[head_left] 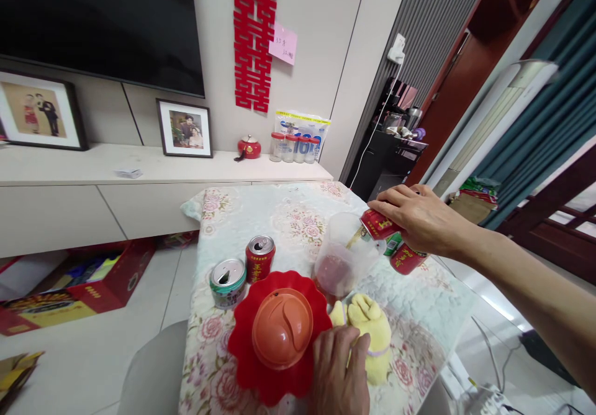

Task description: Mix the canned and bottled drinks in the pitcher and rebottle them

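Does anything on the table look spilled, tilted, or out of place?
Nothing is spilled. The right hand holds a red can tipped over the clear measuring cup, pouring. A yellow plush toy lies oddly among the drinks, by the left hand.

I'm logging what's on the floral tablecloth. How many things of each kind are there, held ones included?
Red drink cans: 2, one standing, one tipped in the right hand over the cup
Green-labelled can: 1
Clear plastic measuring cup: 1
Red scalloped dish with orange lid: 1
Yellow plush toy: 1, by the left hand
Total: 6
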`<act>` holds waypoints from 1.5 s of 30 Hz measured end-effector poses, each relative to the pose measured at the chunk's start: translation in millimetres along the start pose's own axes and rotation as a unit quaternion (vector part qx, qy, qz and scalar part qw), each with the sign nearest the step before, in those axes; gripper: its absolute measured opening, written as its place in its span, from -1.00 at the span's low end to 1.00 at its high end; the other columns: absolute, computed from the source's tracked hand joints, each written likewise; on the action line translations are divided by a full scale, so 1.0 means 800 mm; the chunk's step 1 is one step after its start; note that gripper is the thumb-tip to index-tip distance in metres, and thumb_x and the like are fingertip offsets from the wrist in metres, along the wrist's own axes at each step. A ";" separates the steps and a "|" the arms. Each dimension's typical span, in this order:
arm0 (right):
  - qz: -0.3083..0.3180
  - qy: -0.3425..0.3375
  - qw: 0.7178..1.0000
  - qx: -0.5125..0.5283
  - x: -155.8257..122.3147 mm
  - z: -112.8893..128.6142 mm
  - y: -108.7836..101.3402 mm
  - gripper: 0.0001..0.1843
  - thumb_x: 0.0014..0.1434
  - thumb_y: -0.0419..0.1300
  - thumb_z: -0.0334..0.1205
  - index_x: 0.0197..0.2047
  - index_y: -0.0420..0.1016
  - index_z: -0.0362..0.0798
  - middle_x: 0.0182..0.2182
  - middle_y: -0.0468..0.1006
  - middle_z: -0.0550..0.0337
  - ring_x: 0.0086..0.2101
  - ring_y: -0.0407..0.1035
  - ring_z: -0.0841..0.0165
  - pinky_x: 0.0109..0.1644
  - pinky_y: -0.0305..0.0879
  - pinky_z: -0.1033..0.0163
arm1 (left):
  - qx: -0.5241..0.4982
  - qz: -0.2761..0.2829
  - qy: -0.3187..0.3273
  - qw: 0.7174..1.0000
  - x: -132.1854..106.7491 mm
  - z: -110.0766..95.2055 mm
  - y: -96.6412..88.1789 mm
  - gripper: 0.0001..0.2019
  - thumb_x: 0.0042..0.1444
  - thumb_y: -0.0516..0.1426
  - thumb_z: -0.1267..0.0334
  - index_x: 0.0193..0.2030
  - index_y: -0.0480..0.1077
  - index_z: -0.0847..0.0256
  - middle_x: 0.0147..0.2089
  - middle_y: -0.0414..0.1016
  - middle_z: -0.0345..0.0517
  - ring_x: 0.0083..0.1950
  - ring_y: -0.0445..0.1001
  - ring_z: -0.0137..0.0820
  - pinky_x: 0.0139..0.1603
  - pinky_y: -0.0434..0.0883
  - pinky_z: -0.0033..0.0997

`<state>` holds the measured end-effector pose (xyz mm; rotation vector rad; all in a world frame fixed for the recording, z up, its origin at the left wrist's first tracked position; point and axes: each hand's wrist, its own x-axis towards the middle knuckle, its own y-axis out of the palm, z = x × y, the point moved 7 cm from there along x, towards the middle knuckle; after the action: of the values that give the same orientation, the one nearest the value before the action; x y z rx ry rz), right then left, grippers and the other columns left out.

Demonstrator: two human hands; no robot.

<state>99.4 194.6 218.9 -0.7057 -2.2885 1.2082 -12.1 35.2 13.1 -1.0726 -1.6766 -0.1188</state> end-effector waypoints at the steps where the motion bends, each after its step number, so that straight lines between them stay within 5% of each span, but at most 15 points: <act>1: 0.001 -0.001 1.000 -0.004 0.000 0.002 -0.001 -0.42 0.18 0.17 -0.45 0.25 0.46 0.11 0.05 0.60 0.00 0.02 0.40 0.04 0.04 0.13 -0.01 | -0.001 0.001 0.002 1.000 0.000 0.000 0.000 -0.77 0.42 0.04 0.44 -0.02 0.52 0.14 -0.15 0.68 -0.16 -0.21 0.62 -0.34 -0.17 0.44 -0.30; 15: -0.002 -0.029 0.999 -0.023 0.009 0.009 -0.001 -0.48 0.23 0.11 -0.50 0.19 0.50 0.09 0.08 0.60 -0.01 0.08 0.39 0.01 0.08 0.11 -0.07 | -0.010 -0.003 0.002 1.000 -0.002 -0.001 0.003 -0.76 0.44 0.02 0.43 -0.03 0.51 0.14 -0.15 0.68 -0.17 -0.21 0.60 -0.34 -0.16 0.42 -0.30; 24: 0.024 -0.043 0.994 -0.099 0.019 0.045 -0.007 -0.50 0.32 -0.01 -0.60 0.20 0.47 -0.04 0.11 0.59 -0.09 0.14 0.38 0.00 0.21 0.06 -0.22 | -0.015 -0.010 -0.002 1.000 0.001 -0.003 -0.001 -0.72 0.47 -0.03 0.40 -0.05 0.52 0.13 -0.16 0.68 -0.18 -0.21 0.61 -0.34 -0.17 0.42 -0.30; 34: 0.006 -0.055 0.991 -0.125 0.020 0.059 -0.005 -0.59 0.48 -0.06 -0.49 0.21 0.47 -0.06 0.09 0.58 -0.10 0.12 0.36 0.00 0.23 0.08 -0.27 | -0.006 -0.009 0.007 1.000 -0.001 -0.004 0.001 -0.76 0.40 0.04 0.46 -0.05 0.52 0.14 -0.17 0.69 -0.17 -0.22 0.62 -0.34 -0.17 0.45 -0.31; 40: 0.009 -0.052 0.993 -0.102 0.014 0.056 0.006 -0.53 0.39 -0.05 -0.58 0.20 0.45 -0.06 0.08 0.58 -0.09 0.13 0.36 0.01 0.24 0.05 -0.26 | -0.009 -0.003 0.001 1.000 -0.001 -0.002 0.001 -0.76 0.43 0.03 0.42 -0.04 0.52 0.13 -0.16 0.69 -0.20 -0.21 0.62 -0.34 -0.16 0.44 -0.31; 45: 0.011 0.031 0.999 0.011 0.004 0.027 0.023 -0.36 0.19 0.05 -0.61 0.29 0.37 -0.01 0.19 0.54 -0.12 0.18 0.35 -0.02 0.25 0.01 -0.31 | -0.015 0.004 0.006 1.000 -0.004 0.000 0.004 -0.75 0.39 0.04 0.45 -0.01 0.51 0.12 -0.14 0.69 -0.17 -0.21 0.61 -0.32 -0.18 0.43 -0.30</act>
<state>88.3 192.2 193.2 -0.7506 -2.2194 1.2024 -9.7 34.9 9.0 -1.0993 -1.6649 -0.1444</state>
